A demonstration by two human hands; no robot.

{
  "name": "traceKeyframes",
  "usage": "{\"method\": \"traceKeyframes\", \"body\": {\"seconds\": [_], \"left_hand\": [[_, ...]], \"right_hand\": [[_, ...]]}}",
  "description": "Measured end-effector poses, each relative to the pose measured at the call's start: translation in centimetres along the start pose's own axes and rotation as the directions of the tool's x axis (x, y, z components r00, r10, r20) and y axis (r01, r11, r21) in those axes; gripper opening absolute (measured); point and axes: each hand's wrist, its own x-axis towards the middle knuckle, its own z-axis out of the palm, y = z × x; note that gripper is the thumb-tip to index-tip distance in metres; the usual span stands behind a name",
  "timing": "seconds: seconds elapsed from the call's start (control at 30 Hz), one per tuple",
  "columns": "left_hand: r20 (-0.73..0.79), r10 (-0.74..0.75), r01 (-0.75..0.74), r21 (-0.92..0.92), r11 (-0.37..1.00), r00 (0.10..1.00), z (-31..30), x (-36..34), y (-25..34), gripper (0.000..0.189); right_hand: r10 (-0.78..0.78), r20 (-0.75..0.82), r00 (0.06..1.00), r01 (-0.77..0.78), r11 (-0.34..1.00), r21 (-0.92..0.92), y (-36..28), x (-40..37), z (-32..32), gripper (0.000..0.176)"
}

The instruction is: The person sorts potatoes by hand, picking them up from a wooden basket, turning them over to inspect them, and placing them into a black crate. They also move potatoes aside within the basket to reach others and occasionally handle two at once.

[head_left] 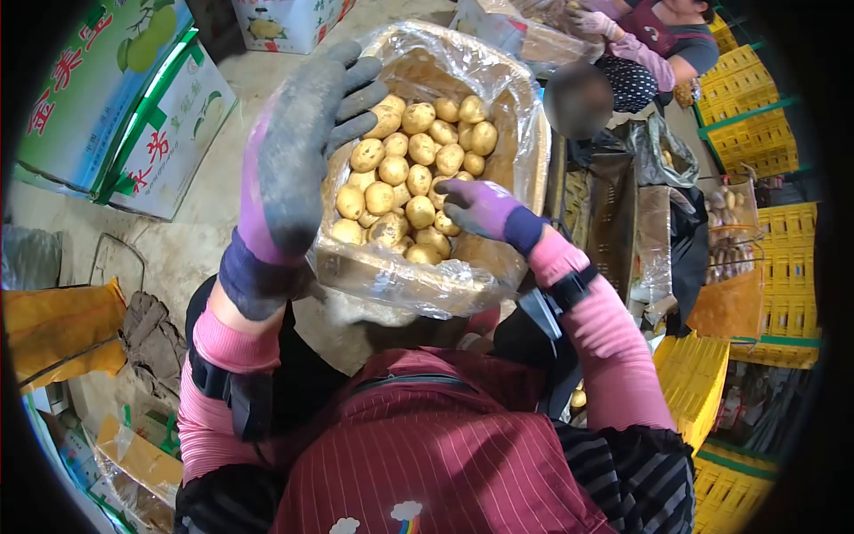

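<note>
Concrete floor (191, 236), cartons (133, 107) behind. Box (527, 133) sat between hands: left hand (298, 156) splayed flat over left rim; right hand (485, 209) inside on potatoes (418, 160), grip not discernible.

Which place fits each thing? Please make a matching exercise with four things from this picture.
Things:
1. left hand
2. right hand
3. potatoes
4. yellow crates

Places:
A. stacked at the right side of the view
B. heaped inside the plastic-lined box
C. lying on the left rim of the box
D. reaching into the box, fingertips down on the potatoes

Pairs: 1-C, 2-D, 3-B, 4-A.
</note>
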Motion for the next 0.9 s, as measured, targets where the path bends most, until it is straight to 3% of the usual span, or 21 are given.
{"method": "traceKeyframes", "body": {"seconds": [0.03, 0.1, 0.13, 0.17, 0.23, 0.27, 0.3, 0.37, 0.43, 0.47, 0.5, 0.53, 0.57, 0.6, 0.63, 0.7, 0.73, 0.77, 0.8, 0.83, 0.9], "left_hand": [[-0.006, -0.017, 0.018, 0.008, 1.000, 1.000, -0.2, 0.1, 0.1, 0.051], [0.052, 0.082, -0.093, 0.289, 0.953, 0.995, -0.7, 0.3, 0.3, 0.051], [-0.011, 0.054, -0.051, 0.185, 0.981, 0.998, -0.6, 0.5, 0.0, 0.054], [-0.019, 0.039, -0.034, 0.192, 0.981, 0.999, -0.9, 0.5, -0.3, 0.054], [0.042, 0.172, -0.175, 0.370, 0.912, 0.984, -1.8, 0.4, -0.9, 0.058], [0.020, 0.176, -0.176, 0.229, 0.957, 0.984, -2.6, 0.7, -1.6, 0.061], [0.010, 0.165, -0.163, 0.237, 0.958, 0.986, -3.0, 0.5, -1.7, 0.061], [-0.240, -0.105, 0.167, 0.253, 0.953, 0.965, -3.2, -0.5, -0.8, 0.048], [-0.296, -0.203, 0.263, 0.180, 0.948, 0.933, -2.8, -0.4, -0.8, 0.045], [-0.102, 0.056, -0.016, 0.353, 0.935, 0.993, -3.2, -0.3, -1.9, 0.043], [0.132, 0.283, -0.312, 0.461, 0.831, 0.950, -3.5, -0.3, -2.5, 0.045], [0.066, 0.153, -0.166, 0.350, 0.922, 0.986, -3.6, -0.6, -2.3, 0.040], [0.271, 0.414, -0.495, 0.501, 0.710, 0.869, -4.3, 0.8, -3.4, 0.043], [0.159, 0.246, -0.292, 0.469, 0.834, 0.956, -3.2, 0.6, -2.3, 0.043], [0.059, 0.058, -0.077, 0.405, 0.911, 0.997, -2.0, 0.5, -1.2, 0.044], [0.051, 0.021, -0.039, 0.379, 0.924, 0.998, -1.9, 0.5, -1.8, 0.044], [0.057, 0.010, -0.030, 0.361, 0.932, 0.998, -2.2, 0.3, -2.4, 0.044], [0.062, 0.002, -0.023, 0.341, 0.940, 0.998, -2.3, 0.1, -2.6, 0.043], [0.084, -0.048, -0.007, 0.556, 0.831, 0.995, -2.1, 0.2, -1.5, 0.047], [0.094, -0.034, -0.024, 0.551, 0.834, 0.995, -2.3, 0.1, -1.7, 0.047], [0.173, -0.117, -0.048, 0.730, 0.682, 0.978, -3.1, 0.0, -4.0, 0.059]], "right_hand": [[0.021, 0.086, 0.996, -0.014, 0.996, -0.085, -0.1, 2.0, 0.9, 0.046], [-0.043, 0.296, 0.954, 0.150, 0.924, -0.350, 1.3, 6.0, 4.2, 0.057], [-0.137, 0.362, 0.922, 0.285, 0.873, -0.395, 1.3, 7.4, 5.7, 0.061], [-0.224, 0.431, 0.874, 0.416, 0.803, -0.426, 1.3, 8.6, 7.2, 0.065], [-0.244, 0.502, 0.830, 0.488, 0.753, -0.441, 1.3, 10.8, 9.9, 0.069], [-0.238, 0.517, 0.822, 0.510, 0.713, -0.481, 1.4, 11.8, 10.9, 0.068], [-0.233, 0.531, 0.815, 0.530, 0.670, -0.520, 1.3, 12.6, 11.6, 0.068], [-0.230, 0.571, 0.788, 0.567, 0.632, -0.528, 2.0, 13.8, 13.9, 0.068], [-0.271, 0.600, 0.753, 0.637, 0.531, -0.559, 2.8, 14.1, 15.8, 0.071], [-0.399, 0.489, 0.776, 0.628, 0.551, -0.549, 4.1, 14.2, 17.5, 0.068], [-0.403, 0.494, 0.771, 0.635, 0.548, -0.544, 5.1, 14.6, 18.5, 0.068], [-0.501, 0.400, 0.767, 0.640, 0.555, -0.532, 6.3, 15.2, 19.4, 0.063], [-0.590, 0.295, 0.751, 0.645, 0.561, -0.519, 7.2, 15.6, 20.3, 0.057], [-0.663, 0.089, 0.743, 0.603, 0.606, -0.518, 7.1, 15.4, 20.9, 0.048], [-0.489, 0.282, 0.826, 0.563, 0.685, -0.462, 7.7, 15.7, 20.4, 0.058], [-0.245, 0.407, 0.880, 0.390, 0.861, -0.325, 3.7, 14.2, 14.6, 0.071], [-0.318, 0.373, 0.872, 0.428, 0.864, -0.265, 7.0, 15.4, 16.5, 0.082], [-0.013, 0.449, 0.893, 0.125, 0.967, -0.221, 0.8, 13.0, 9.4, 0.084], [-0.144, 0.298, 0.944, 0.153, 0.988, -0.005, 2.1, 12.2, 9.0, 0.084], [-0.237, 0.111, 0.965, 0.212, 0.956, 0.201, 2.2, 10.9, 7.4, 0.084], [-0.187, 0.096, 0.978, 0.131, 0.897, 0.421, 0.3, 7.2, 1.6, 0.089]]}}
